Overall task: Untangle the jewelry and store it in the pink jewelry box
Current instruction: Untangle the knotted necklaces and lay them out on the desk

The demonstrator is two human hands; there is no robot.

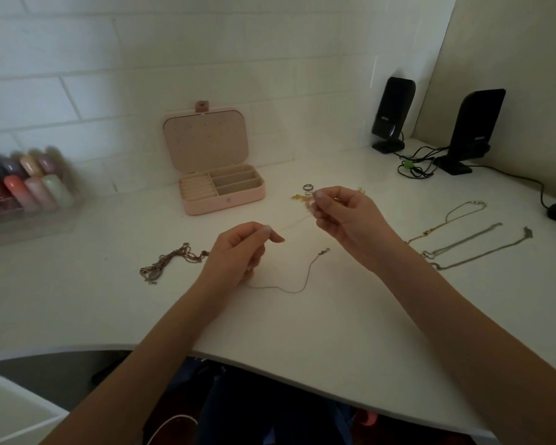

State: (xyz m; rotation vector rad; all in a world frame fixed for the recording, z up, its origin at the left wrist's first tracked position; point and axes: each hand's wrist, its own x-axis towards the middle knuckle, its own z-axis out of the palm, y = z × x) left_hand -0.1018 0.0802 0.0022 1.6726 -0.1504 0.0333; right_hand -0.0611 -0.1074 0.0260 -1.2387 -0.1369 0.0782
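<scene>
1. I see a tangled clump of chains (170, 261) lying on the desk (302, 332) at the left; I judge it waits for its turn.
2. The pink jewelry box (220, 187) stands open behind, ready to receive pieces.
3. My left hand (241, 252) pinches a thin chain (289, 284) with fingers closed on it; my right hand (341, 216) pinches its far part, to pull it straight.
4. Three necklaces (469, 242) lie side by side on the right, probably already freed.
</scene>
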